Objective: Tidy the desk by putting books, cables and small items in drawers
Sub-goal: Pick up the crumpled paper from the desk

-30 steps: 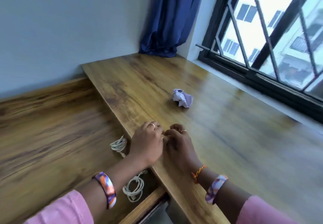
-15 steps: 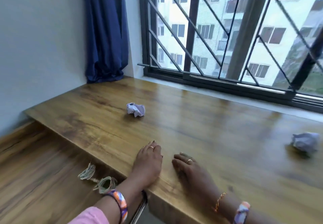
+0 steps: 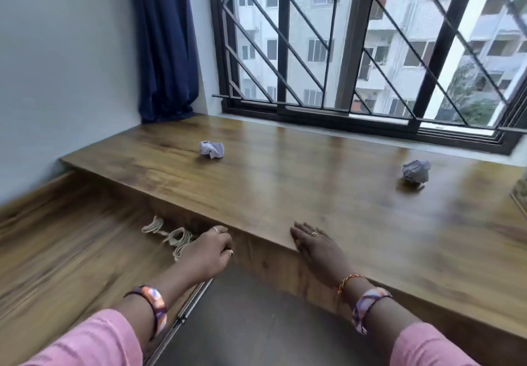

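The right hand [image 3: 319,248] lay flat, fingers straight, on the front edge of the brown wood-grain tabletop [image 3: 313,183]. The left hand [image 3: 209,254] hung beside the coiled white cable [image 3: 174,236] on the lower wooden surface [image 3: 65,248], fingers curled; whether it held anything could not be told. Two crumpled pale paper balls [image 3: 211,149] [image 3: 415,171] sat well apart on the tabletop.
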A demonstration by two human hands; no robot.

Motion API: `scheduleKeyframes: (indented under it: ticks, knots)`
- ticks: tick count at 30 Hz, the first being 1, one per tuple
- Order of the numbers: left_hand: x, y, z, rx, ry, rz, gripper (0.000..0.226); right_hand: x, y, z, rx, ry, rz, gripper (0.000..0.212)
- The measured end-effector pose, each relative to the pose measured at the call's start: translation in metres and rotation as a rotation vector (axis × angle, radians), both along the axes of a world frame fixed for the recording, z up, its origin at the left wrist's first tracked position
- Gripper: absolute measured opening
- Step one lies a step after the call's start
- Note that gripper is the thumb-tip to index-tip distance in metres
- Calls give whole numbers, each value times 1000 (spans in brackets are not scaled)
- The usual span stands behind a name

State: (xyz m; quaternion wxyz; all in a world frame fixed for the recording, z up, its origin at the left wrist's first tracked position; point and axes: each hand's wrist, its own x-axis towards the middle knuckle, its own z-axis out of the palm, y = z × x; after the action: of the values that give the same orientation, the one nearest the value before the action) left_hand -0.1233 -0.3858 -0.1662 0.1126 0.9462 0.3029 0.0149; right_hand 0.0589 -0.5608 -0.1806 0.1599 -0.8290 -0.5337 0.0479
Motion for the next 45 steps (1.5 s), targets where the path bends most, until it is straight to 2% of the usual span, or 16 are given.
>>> scheduleKeyframes:
  ticks: [3,6,9,11,14,17,19,23,26,28,30,33,35,40,42,45]
  knots:
    - [-55,4,6,-60,-32,21,6,-15,-13,-1,-13,6,-65,46]
    - [-110,24,14,-131,-57,141,20,-35,-18,0,-79,-9,-137,55]
    - [-168,55,13,-178,-121,348,6,-59,-13,6,-99,20,-210,52]
    - [-210,76,8,-207,-84,480,7,-77,-6,11,-95,-12,-228,45]
    - [-280,104,-9,-254,-14,558,14,-119,22,18,-97,-26,-144,33]
    - [-334,106,-12,-246,31,544,4,-177,61,24,-102,-2,-1,31]
    - [-364,104,-10,-302,39,553,19,-223,92,25,-128,3,91,38]
    - [-407,101,-3,-403,121,476,33,-301,140,25,-128,8,259,38]
    - [-415,101,3,-561,219,274,28,-346,163,20,-173,35,369,38]
    - [-418,103,1,-549,288,157,26,-370,174,17,-225,98,460,36]
    - [-421,108,-3,-495,267,105,32,-391,181,19,-286,202,562,36]
    - [-425,114,-13,-490,203,-4,28,-416,182,25,-374,376,668,39]
    - [-423,120,-18,-484,191,-47,26,-425,180,28,-395,405,685,41]
    - [-394,134,-27,-456,142,-74,23,-417,168,18,-394,126,623,51]
    - [-376,140,-29,-436,104,-53,25,-407,163,13,-359,12,566,48]
    - [-340,151,-26,-409,120,-34,28,-388,157,7,-240,-56,484,36]
